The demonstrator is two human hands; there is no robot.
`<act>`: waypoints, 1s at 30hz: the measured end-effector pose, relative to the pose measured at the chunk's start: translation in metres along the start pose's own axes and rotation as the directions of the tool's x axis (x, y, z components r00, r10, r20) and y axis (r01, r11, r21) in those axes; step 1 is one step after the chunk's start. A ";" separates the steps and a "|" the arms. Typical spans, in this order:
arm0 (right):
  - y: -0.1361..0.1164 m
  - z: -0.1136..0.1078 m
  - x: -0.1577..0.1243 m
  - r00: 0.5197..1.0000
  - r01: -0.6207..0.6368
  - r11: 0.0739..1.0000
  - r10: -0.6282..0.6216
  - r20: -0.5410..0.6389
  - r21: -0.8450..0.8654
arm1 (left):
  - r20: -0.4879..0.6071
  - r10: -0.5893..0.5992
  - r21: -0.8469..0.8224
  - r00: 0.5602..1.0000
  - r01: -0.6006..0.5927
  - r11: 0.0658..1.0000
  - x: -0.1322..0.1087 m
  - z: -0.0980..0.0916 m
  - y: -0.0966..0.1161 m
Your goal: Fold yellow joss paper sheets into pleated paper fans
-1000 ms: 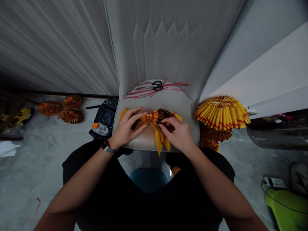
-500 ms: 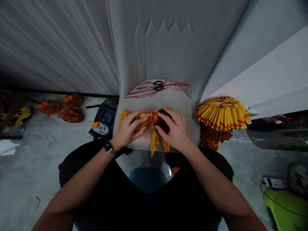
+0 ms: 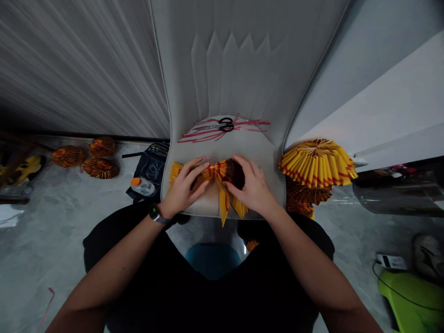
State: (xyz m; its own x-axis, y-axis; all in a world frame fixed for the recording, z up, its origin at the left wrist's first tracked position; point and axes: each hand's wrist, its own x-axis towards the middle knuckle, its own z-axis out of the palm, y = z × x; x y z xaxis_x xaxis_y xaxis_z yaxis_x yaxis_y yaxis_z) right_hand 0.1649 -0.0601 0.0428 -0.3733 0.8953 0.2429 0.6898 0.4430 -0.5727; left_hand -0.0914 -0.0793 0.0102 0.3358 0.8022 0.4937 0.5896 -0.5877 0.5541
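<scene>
A pleated yellow paper fan [image 3: 225, 196], with red and dark bands, lies on the grey chair seat, pinched in at its middle by a thin pink tie. My left hand [image 3: 185, 185] is closed around its left half, thumb and fingers on the folds. My right hand [image 3: 252, 185] grips the right half, fingers curved over the far edge and thumb on the near side. Yellow strips hang from the middle toward the seat's front edge. Behind the fan, black-handled scissors [image 3: 226, 124] rest across several pink plastic strings [image 3: 203, 137].
Finished-looking pleated yellow paper rosettes [image 3: 317, 162] are stacked right of the chair [image 3: 274, 152]. Several more rosettes [image 3: 101, 168] sit on the floor at left, near a dark bag [image 3: 152, 162] and an orange-capped bottle [image 3: 143, 186]. A green stool [image 3: 411, 296] stands at lower right.
The fingers of my right hand have shifted outward toward the fan's right edge, uncovering more dark folds. My left fingers have moved slightly from the middle. The whole view has shifted a little.
</scene>
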 end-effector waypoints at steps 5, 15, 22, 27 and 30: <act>0.007 -0.003 0.004 0.996 -0.082 0.997 0.082 0.048 0.000 | -0.015 -0.296 -0.082 0.955 0.294 0.952 0.002 -0.002 -0.003; 0.022 -0.033 0.013 0.933 -0.080 0.989 0.032 0.359 0.121 | 0.158 -0.450 -0.008 0.879 0.457 0.890 0.019 -0.009 -0.005; 0.025 -0.025 0.005 0.862 -0.211 0.878 -0.040 0.505 0.429 | -0.092 -0.258 0.086 0.962 0.266 0.960 0.032 0.011 -0.012; 0.022 -0.010 -0.002 0.886 -0.268 0.803 -0.012 0.464 0.532 | -0.288 -0.235 0.087 0.928 0.269 0.959 0.024 0.017 0.004; 0.022 -0.008 -0.003 0.885 -0.293 0.767 -0.009 0.466 0.571 | -0.141 -0.226 -0.069 0.964 0.218 0.974 0.015 0.012 0.024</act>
State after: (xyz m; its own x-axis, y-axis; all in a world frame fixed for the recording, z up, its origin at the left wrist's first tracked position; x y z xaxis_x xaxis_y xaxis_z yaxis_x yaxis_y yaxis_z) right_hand 0.1862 -0.0528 0.0356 -0.6258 0.7664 -0.1449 0.2840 0.0509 -0.9575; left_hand -0.0635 -0.0806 0.0233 0.0868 0.8910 0.4456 0.5962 -0.4048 0.6933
